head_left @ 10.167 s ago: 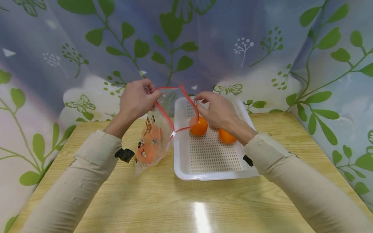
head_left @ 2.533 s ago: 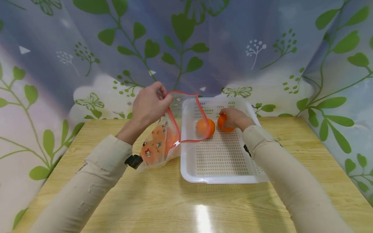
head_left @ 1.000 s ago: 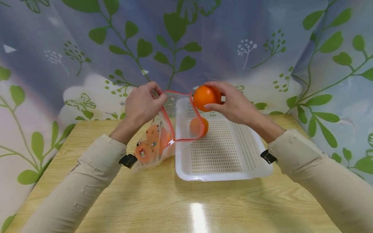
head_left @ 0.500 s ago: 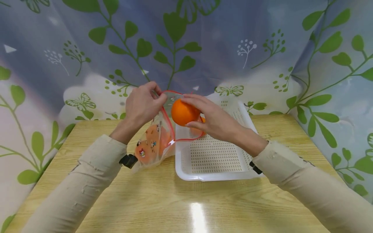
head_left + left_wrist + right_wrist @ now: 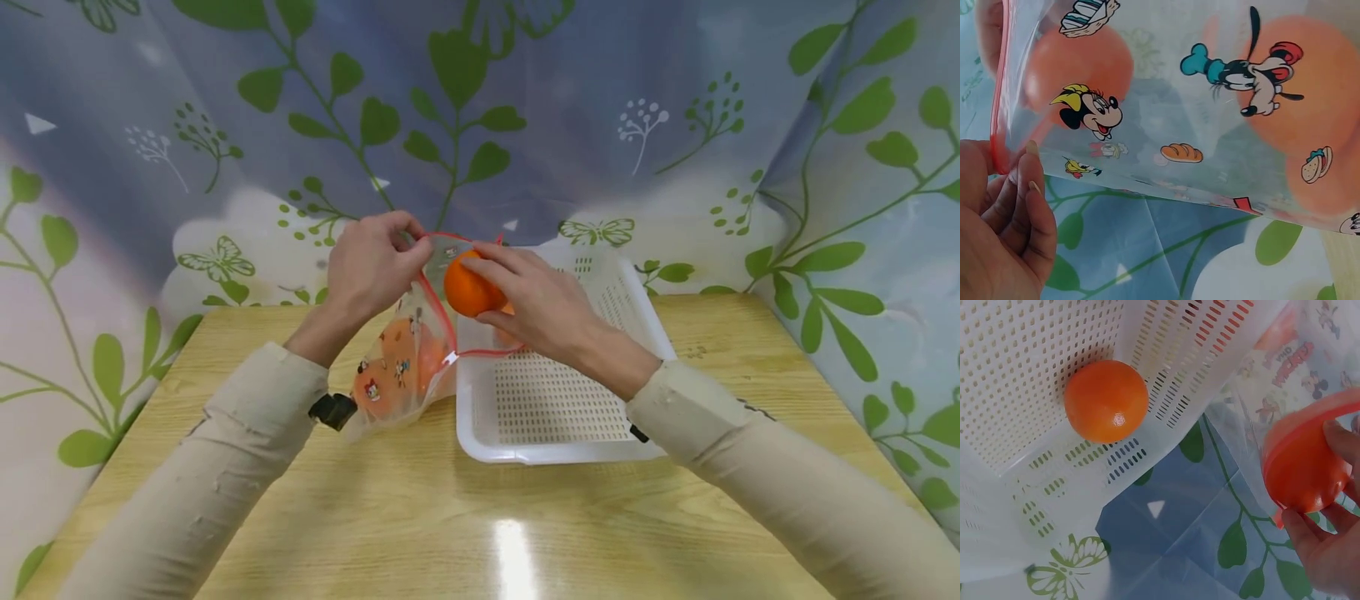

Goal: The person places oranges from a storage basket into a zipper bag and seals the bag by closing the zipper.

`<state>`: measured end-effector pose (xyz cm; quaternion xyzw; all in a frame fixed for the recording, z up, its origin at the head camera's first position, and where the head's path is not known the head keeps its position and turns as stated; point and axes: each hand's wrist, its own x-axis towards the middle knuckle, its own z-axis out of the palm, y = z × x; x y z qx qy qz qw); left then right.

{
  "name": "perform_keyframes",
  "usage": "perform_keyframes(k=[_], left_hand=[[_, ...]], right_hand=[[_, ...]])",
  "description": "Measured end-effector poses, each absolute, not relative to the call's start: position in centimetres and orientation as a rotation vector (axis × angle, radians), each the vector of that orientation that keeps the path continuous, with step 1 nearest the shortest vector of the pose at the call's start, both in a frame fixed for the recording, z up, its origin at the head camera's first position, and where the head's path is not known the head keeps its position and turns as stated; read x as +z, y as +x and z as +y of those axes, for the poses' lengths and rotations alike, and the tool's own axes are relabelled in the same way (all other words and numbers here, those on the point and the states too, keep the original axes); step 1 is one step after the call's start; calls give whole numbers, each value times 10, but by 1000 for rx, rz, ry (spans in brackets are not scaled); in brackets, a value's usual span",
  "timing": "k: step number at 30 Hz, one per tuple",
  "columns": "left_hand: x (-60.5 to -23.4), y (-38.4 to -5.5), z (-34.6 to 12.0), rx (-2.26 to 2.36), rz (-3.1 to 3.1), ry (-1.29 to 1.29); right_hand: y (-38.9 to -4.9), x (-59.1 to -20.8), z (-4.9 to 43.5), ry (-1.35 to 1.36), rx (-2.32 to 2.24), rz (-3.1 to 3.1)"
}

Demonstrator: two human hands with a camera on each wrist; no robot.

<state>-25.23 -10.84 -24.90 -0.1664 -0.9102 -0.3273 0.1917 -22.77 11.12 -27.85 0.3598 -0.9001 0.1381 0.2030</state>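
A clear zip bag point(image 5: 405, 367) point(image 5: 1210, 125) with cartoon prints and a red seal stands on the table, holding several oranges. My left hand point(image 5: 375, 262) point(image 5: 1004, 231) pinches the bag's red rim and keeps its mouth open. My right hand point(image 5: 536, 304) point(image 5: 1329, 544) grips an orange point(image 5: 467, 287) point(image 5: 1300, 465) right at the bag's mouth. Another orange point(image 5: 1106, 400) lies in the white perforated tray point(image 5: 555, 417) point(image 5: 1016, 375), mostly hidden behind my right hand in the head view.
The wooden table point(image 5: 480, 517) reaches toward me in front of the tray. A plastic curtain point(image 5: 600, 125) with green leaf prints hangs close behind the table and on both sides.
My right hand picked an orange out of the tray, lifted it and carried it left and down to the bag's mouth. The left hand has kept holding the bag's rim.
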Motion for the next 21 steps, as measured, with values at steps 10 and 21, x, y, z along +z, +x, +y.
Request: perform_keyframes(k=[10,21], left_hand=[[-249,-255,-117,-1044,-2491,-443],[-248,-255,-120,-1031,-2474,-432]], right_hand=[[-231,-280,104,1061,217,-2389],[-233,-275,94,1025,158,-2344]])
